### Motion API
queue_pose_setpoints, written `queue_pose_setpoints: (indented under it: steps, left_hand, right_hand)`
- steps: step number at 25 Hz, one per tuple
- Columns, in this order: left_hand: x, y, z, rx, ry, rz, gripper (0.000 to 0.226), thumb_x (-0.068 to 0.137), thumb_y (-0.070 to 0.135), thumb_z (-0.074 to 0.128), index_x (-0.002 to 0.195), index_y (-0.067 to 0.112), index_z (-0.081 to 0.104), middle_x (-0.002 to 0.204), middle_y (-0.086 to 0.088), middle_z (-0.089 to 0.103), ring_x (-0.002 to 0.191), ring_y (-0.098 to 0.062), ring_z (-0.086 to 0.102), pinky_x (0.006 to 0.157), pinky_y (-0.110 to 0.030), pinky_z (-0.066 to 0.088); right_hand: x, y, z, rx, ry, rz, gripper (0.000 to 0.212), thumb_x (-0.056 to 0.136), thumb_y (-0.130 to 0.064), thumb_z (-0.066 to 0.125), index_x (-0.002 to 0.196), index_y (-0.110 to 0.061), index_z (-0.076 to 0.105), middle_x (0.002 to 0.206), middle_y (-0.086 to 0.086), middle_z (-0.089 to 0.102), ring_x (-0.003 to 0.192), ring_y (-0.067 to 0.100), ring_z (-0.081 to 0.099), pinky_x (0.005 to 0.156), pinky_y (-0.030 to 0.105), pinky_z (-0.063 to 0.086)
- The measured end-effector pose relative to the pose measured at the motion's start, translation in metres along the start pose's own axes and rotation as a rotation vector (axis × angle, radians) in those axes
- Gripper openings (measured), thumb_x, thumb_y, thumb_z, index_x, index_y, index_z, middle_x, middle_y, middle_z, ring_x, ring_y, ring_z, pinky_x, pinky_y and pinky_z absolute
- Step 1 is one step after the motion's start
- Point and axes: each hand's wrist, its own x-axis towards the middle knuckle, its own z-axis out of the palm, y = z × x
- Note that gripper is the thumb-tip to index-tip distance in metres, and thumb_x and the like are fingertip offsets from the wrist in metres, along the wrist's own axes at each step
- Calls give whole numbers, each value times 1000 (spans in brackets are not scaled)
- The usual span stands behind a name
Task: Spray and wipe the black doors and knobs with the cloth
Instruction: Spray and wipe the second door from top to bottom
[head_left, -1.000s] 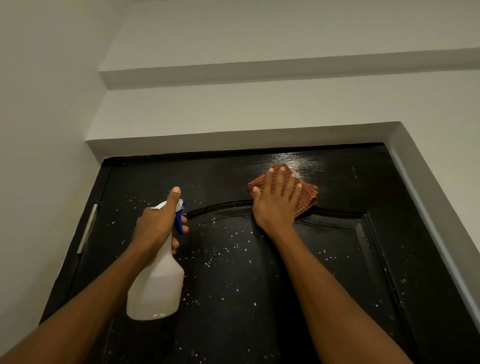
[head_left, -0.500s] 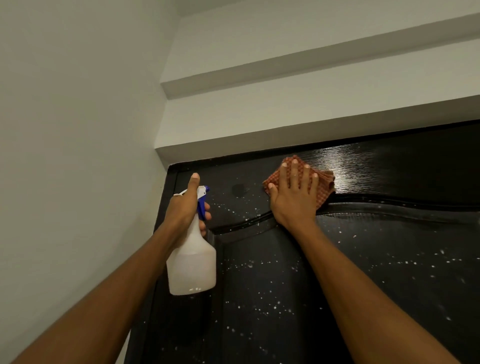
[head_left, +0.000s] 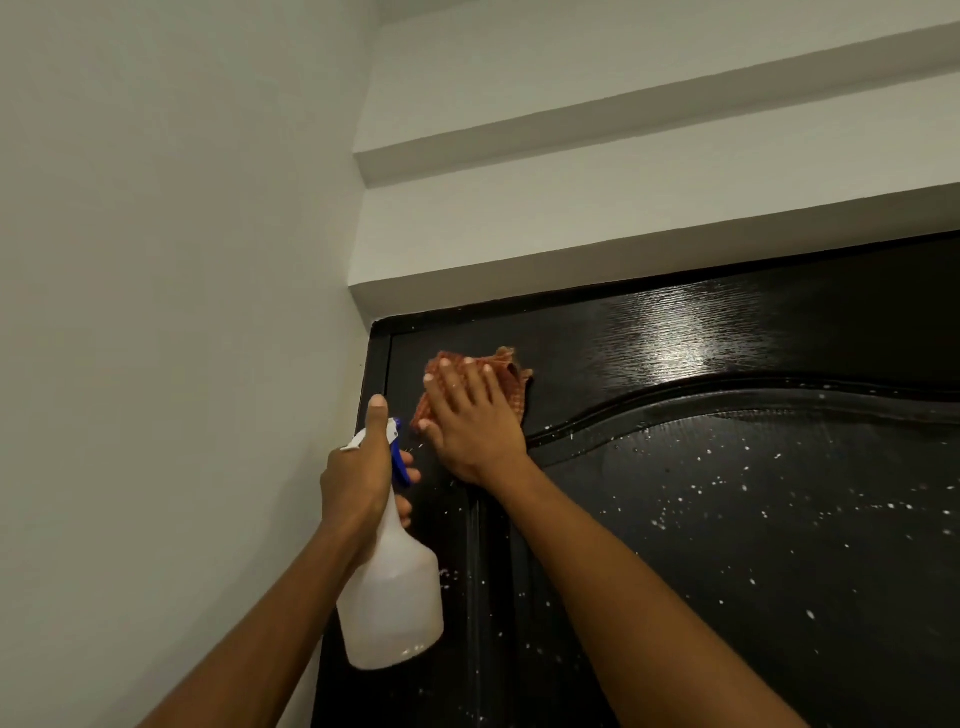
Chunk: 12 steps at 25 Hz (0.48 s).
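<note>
A black panelled door (head_left: 727, 519) fills the lower right, speckled with white spray droplets below its arched moulding. Its top band is glossy and wet. My right hand (head_left: 475, 421) lies flat with fingers spread, pressing an orange checked cloth (head_left: 506, 371) against the door's upper left corner. My left hand (head_left: 358, 478) grips the neck of a white spray bottle (head_left: 392, 597) with a blue trigger, held upright just left of the cloth, thumb raised. No knob is in view.
A white wall (head_left: 156, 364) runs along the left, close beside the door's edge. A white lintel ledge (head_left: 623, 249) overhangs the door top, with another stepped ledge above it.
My right hand has slid the cloth leftwards along the door's top band into the upper left corner. The view has swung left with it. My left hand keeps holding the bottle.
</note>
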Motion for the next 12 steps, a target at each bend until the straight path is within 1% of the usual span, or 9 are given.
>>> queue_pose_setpoints:
  steps: [2,4,6,7,9,10,12]
  left_hand:
    - [2,1,-6,8,11,-6,76,92,73,36,100,4,67,88,-19,73,55,-27,62,46,-31,50]
    - [1,2,-9,26,-8,0,77,92,72,37,102,3,67,90,-19,73,53,-25,61,43,-29,49]
    - [0,4,-9,34,-38,12,75,93,71,38,107,3,65,94,-20,72,51,-22,60,39,-25,48]
    - [0,5,-9,35,-56,18,73,94,69,38,109,3,64,96,-21,72,51,-21,59,38,-24,48]
    - [0,9,-12,33,-85,31,71,94,68,39,111,3,63,98,-23,71,51,-21,58,36,-23,47]
    - [1,11,-14,29,-95,33,72,94,68,39,111,2,63,98,-23,71,51,-21,58,36,-23,47]
    - [6,13,-19,32,-115,32,75,93,69,39,112,0,63,97,-24,71,49,-21,58,37,-23,47]
  right_hand:
    - [-17,4,2,-46,-80,-171,68,108,-59,14,164,-30,-10,168,2,-22,157,28,-20,125,47,-8]
    - [-32,25,-6,-105,-127,-286,65,107,-62,14,162,-37,-10,168,-4,-20,157,25,-17,126,47,1]
    - [-45,55,-13,-140,-99,-260,66,106,-65,14,162,-40,-10,171,-5,-16,158,24,-15,126,50,2]
    - [-52,72,-18,-144,-56,-195,67,106,-65,14,163,-40,-10,171,-5,-15,158,24,-15,128,51,3]
    - [-63,106,-24,-114,65,31,69,104,-67,9,164,-38,-8,172,-5,-15,159,24,-13,128,51,9]
    - [-65,122,-27,-86,128,182,71,103,-66,6,165,-35,-7,172,-2,-14,159,26,-10,128,50,8]
    - [-61,142,-33,-15,223,492,72,104,-62,6,166,-26,-3,173,8,-10,159,34,-7,128,53,-2]
